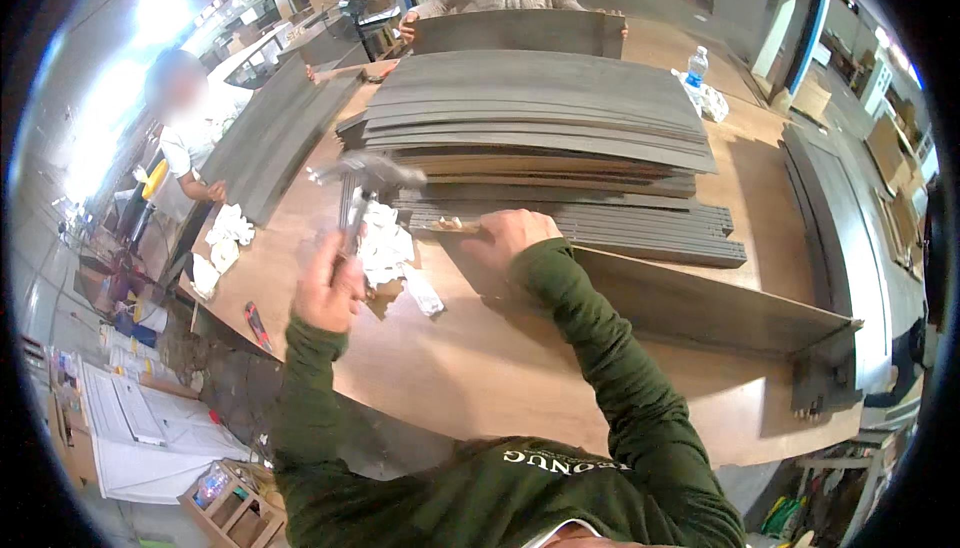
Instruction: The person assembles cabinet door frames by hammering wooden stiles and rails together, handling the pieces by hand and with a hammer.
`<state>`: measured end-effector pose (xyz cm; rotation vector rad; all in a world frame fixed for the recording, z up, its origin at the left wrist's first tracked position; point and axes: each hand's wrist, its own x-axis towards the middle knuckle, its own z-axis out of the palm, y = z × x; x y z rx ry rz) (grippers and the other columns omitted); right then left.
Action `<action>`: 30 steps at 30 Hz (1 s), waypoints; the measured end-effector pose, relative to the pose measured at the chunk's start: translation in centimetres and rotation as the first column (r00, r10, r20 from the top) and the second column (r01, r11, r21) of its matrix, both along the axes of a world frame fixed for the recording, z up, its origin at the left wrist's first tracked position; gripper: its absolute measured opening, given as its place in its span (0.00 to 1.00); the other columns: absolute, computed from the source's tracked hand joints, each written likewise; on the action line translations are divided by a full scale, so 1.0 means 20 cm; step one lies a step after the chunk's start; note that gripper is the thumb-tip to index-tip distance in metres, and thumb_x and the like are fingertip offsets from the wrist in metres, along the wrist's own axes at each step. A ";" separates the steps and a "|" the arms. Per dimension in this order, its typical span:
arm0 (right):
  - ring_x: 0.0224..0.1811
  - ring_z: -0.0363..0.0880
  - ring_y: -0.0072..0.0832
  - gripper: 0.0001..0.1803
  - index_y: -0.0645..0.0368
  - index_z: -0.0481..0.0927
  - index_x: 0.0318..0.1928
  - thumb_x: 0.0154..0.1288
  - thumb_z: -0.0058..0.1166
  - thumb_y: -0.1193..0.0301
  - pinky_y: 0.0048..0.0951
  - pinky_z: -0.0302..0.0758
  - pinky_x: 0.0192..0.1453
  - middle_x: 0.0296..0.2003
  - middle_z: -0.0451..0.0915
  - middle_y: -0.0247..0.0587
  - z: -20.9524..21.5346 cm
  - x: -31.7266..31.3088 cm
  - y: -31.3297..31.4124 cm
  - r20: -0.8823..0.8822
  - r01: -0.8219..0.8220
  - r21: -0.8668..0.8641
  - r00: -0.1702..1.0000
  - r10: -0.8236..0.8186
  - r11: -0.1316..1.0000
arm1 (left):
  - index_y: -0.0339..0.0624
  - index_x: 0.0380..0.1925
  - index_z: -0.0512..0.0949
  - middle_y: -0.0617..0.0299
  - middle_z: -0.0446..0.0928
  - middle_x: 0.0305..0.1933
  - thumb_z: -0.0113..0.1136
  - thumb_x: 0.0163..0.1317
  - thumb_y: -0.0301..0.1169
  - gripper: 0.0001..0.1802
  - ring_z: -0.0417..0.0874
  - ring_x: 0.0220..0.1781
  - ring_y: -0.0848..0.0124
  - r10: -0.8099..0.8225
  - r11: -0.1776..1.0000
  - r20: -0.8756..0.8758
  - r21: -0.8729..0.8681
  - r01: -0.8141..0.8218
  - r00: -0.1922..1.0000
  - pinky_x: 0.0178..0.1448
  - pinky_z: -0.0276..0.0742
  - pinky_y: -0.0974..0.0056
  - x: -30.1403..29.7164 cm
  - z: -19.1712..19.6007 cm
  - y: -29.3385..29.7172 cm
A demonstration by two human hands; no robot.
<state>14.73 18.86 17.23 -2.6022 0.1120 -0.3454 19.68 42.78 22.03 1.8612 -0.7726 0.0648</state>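
Clutching a hammer (372, 172), the left hand (328, 286) hangs left of a long rightward-running board (700, 310); the right hand (518, 233) is nearer, grip unclear.

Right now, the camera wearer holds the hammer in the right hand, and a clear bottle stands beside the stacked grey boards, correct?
One slip: the head view shows the hammer in the left hand, not the right hand. The clear bottle does stand beside the stacked grey boards.
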 end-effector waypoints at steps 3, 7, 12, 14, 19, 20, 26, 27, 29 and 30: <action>0.33 0.77 0.40 0.18 0.53 0.79 0.32 0.53 0.51 0.52 0.39 0.73 0.38 0.26 0.78 0.43 0.01 -0.01 -0.02 -0.049 0.008 0.003 0.999 -0.008 1.000 | 0.40 0.44 0.70 0.66 0.66 0.16 0.44 0.63 0.36 0.14 0.65 0.14 0.81 -0.031 0.957 0.000 -0.287 0.030 1.000 0.20 0.62 0.75 0.03 0.10 -0.03; 0.33 0.77 0.40 0.18 0.53 0.79 0.32 0.52 0.52 0.52 0.39 0.73 0.38 0.26 0.78 0.43 0.01 0.03 0.03 -0.062 -0.002 0.014 0.998 0.003 1.000 | 0.42 0.44 0.70 0.63 0.68 0.19 0.45 0.62 0.35 0.14 0.69 0.16 0.78 0.058 0.998 0.041 -0.028 -0.057 0.997 0.21 0.64 0.74 0.14 -0.25 0.05; 0.34 0.78 0.40 0.18 0.53 0.80 0.33 0.52 0.52 0.53 0.38 0.74 0.40 0.27 0.79 0.44 0.00 0.03 -0.02 -0.145 0.001 -0.027 0.989 -0.005 1.000 | 0.43 0.45 0.70 0.65 0.69 0.21 0.45 0.60 0.32 0.13 0.69 0.20 0.79 -0.051 0.979 -0.128 0.188 0.074 0.991 0.23 0.65 0.72 0.11 -0.20 -0.01; 0.34 0.78 0.40 0.18 0.53 0.80 0.34 0.52 0.52 0.54 0.38 0.74 0.40 0.27 0.79 0.44 -0.03 0.02 -0.05 -0.161 0.019 -0.050 0.987 -0.027 0.999 | 0.40 0.45 0.69 0.64 0.68 0.20 0.46 0.59 0.31 0.14 0.69 0.20 0.76 0.004 0.995 -0.047 0.098 0.001 0.999 0.24 0.66 0.69 0.13 -0.17 -0.04; 0.34 0.77 0.40 0.17 0.55 0.79 0.32 0.51 0.52 0.55 0.38 0.73 0.40 0.29 0.78 0.44 -0.01 0.04 -0.03 -0.132 -0.021 -0.034 0.991 0.016 0.999 | 0.40 0.43 0.68 0.55 0.72 0.21 0.45 0.59 0.30 0.12 0.74 0.23 0.61 -0.050 0.961 0.200 0.275 -0.007 0.979 0.28 0.70 0.63 0.19 -0.37 -0.01; 0.35 0.77 0.40 0.17 0.56 0.79 0.31 0.51 0.53 0.55 0.38 0.73 0.40 0.29 0.78 0.44 -0.02 0.04 -0.03 -0.124 -0.024 -0.038 0.992 0.019 0.999 | 0.40 0.43 0.68 0.54 0.73 0.22 0.44 0.59 0.30 0.12 0.75 0.23 0.59 -0.132 0.917 0.192 0.397 0.046 0.972 0.29 0.71 0.63 0.11 -0.32 -0.04; 0.35 0.76 0.40 0.14 0.57 0.78 0.28 0.48 0.55 0.60 0.36 0.73 0.40 0.31 0.78 0.43 -0.01 0.01 -0.05 0.046 -0.006 0.155 0.999 -0.001 0.988 | 0.40 0.47 0.67 0.66 0.68 0.18 0.46 0.61 0.32 0.15 0.68 0.18 0.79 -0.039 0.953 -0.090 0.295 0.064 0.995 0.23 0.66 0.71 0.04 -0.03 -0.06; 0.35 0.76 0.40 0.14 0.58 0.78 0.28 0.47 0.55 0.60 0.35 0.73 0.40 0.31 0.77 0.43 -0.03 0.02 -0.07 0.054 -0.017 0.167 0.999 0.008 0.986 | 0.39 0.47 0.67 0.67 0.68 0.18 0.46 0.61 0.32 0.16 0.68 0.18 0.79 -0.007 0.966 -0.027 0.258 0.014 1.000 0.22 0.66 0.71 0.02 0.02 -0.08; 0.36 0.76 0.40 0.14 0.57 0.79 0.28 0.47 0.55 0.60 0.35 0.73 0.41 0.33 0.77 0.43 -0.05 0.01 -0.09 0.113 -0.016 0.158 0.994 -0.002 0.987 | 0.40 0.47 0.69 0.68 0.68 0.19 0.45 0.60 0.32 0.15 0.67 0.17 0.82 0.004 0.999 0.051 0.051 -0.007 0.999 0.18 0.64 0.73 -0.02 0.12 -0.12; 0.36 0.76 0.40 0.14 0.57 0.79 0.28 0.47 0.55 0.59 0.35 0.73 0.41 0.33 0.77 0.43 -0.05 0.01 -0.09 0.144 -0.017 0.154 0.990 -0.005 0.988 | 0.41 0.47 0.70 0.68 0.68 0.20 0.44 0.60 0.32 0.15 0.66 0.16 0.83 0.019 0.998 0.090 -0.054 -0.014 0.996 0.16 0.63 0.74 -0.02 0.14 -0.13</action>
